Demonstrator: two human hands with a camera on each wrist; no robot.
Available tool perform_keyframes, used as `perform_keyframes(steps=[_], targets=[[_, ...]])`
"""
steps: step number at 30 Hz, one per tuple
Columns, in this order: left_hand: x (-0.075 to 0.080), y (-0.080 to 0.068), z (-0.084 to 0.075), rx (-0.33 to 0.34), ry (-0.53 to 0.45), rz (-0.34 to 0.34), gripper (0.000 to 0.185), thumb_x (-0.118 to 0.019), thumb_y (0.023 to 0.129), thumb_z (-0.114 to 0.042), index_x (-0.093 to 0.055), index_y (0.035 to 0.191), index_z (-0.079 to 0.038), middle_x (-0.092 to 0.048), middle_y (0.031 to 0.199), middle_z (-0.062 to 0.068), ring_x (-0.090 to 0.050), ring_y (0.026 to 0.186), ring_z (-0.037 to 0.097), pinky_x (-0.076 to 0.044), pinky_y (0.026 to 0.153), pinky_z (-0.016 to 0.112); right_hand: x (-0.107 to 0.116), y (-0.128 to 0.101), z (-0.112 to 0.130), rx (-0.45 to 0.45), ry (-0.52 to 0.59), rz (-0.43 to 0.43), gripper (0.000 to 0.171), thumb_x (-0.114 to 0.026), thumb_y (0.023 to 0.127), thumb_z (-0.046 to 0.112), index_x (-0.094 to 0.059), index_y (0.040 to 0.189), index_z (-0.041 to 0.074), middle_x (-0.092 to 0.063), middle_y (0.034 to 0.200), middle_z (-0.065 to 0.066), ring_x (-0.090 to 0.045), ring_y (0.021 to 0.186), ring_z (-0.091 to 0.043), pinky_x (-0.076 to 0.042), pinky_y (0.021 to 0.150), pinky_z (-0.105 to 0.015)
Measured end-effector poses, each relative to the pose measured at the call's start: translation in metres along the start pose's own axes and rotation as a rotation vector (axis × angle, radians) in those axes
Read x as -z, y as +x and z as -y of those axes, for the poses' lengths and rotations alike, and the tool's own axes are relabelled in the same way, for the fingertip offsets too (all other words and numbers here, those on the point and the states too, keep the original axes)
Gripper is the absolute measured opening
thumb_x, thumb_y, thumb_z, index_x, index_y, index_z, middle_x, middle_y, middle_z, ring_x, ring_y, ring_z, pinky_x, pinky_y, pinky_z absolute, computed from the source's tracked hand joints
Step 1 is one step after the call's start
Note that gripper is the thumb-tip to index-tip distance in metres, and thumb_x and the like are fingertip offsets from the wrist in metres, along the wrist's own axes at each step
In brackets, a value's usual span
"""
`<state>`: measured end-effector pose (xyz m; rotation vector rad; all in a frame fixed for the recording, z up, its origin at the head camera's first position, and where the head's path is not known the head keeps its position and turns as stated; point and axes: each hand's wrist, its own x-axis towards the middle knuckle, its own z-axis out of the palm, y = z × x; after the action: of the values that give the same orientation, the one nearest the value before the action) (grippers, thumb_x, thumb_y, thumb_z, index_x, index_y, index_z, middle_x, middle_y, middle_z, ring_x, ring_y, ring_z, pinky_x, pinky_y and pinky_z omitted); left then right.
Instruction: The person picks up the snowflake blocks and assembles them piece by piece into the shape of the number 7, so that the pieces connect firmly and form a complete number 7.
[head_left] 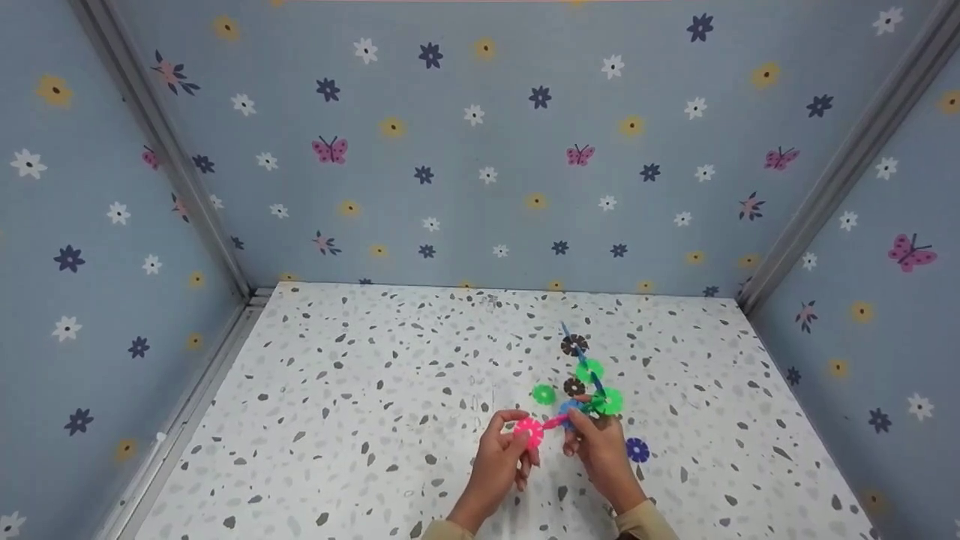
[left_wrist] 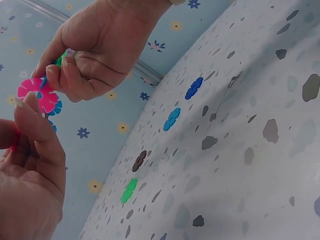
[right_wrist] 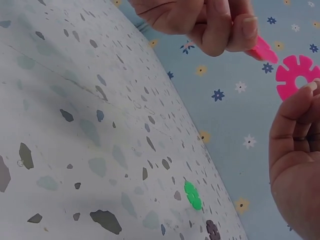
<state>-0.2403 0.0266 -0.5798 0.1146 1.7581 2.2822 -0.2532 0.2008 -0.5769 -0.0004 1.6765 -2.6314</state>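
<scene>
Loose discs (head_left: 637, 450) beside hands (head_left: 555, 450)

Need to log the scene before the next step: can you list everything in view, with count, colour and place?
pink disc: 1, pink, notched rim, pinched in the left hand's fingertips, above the table.
joined disc cluster: 1 assembly of green, brown, blue and pink discs, held by the right hand, extending away from the person.
green disc: 1, green, close to the left of the cluster; whether it lies loose or is joined cannot be told.
dark blue disc: 1, flat on the table, right of the right hand.
table: 1, white with grey speckles.
walls: 3, pale blue with flowers and butterflies, around the table.
left hand: holds the pink disc.
right hand: grips the cluster's near end.
</scene>
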Motion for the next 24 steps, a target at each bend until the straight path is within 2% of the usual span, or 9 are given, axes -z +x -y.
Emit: perform_keyframes(steps=[5, 11, 19, 24], targets=[[-0.003, 0.001, -0.001, -0.014, -0.008, 0.019, 0.029, -0.046, 0.092, -0.007, -0.041, 0.121, -0.007, -0.059, 0.066, 0.014, -0.045, 0.043, 0.014, -0.039, 0.035, 0.022, -0.002, -0.001, 0.000, -0.027, -0.007, 0.009, 0.046, -0.060, 0.087, 0.016, -0.036, 0.119, -0.006, -0.050, 0.068, -0.010, -0.046, 0.052, -0.016, -0.044, 0.046, -0.028], [-0.011, 0.001, -0.001, -0.016, 0.010, -0.003, 0.029, -0.047, 0.093, -0.011, -0.038, 0.121, -0.007, -0.059, 0.066, 0.010, -0.045, 0.044, 0.012, -0.040, 0.035, 0.022, -0.005, -0.002, 0.003, -0.034, -0.016, 0.014, 0.035, -0.059, 0.088, 0.014, -0.041, 0.113, -0.002, -0.051, 0.066, -0.008, -0.047, 0.051, -0.016, -0.044, 0.047, -0.027], [-0.017, 0.005, 0.001, -0.026, 0.037, -0.032, 0.026, -0.045, 0.092, -0.007, -0.038, 0.117, -0.006, -0.058, 0.064, 0.010, -0.046, 0.042, 0.012, -0.042, 0.038, 0.022, -0.009, -0.001, 0.007, -0.047, 0.012, 0.040, 0.031, -0.057, 0.089, 0.010, -0.036, 0.110, -0.001, -0.049, 0.066, -0.007, -0.045, 0.049, -0.016, -0.045, 0.046, -0.026], [-0.021, 0.008, 0.001, -0.045, 0.033, -0.006, 0.024, -0.045, 0.093, -0.009, -0.039, 0.116, -0.007, -0.059, 0.065, 0.011, -0.047, 0.042, 0.013, -0.043, 0.038, 0.023, -0.002, 0.001, 0.009, 0.018, -0.005, 0.087, 0.029, -0.054, 0.090, 0.006, -0.035, 0.110, -0.003, -0.050, 0.064, -0.008, -0.045, 0.047, -0.016, -0.045, 0.045, -0.027]])
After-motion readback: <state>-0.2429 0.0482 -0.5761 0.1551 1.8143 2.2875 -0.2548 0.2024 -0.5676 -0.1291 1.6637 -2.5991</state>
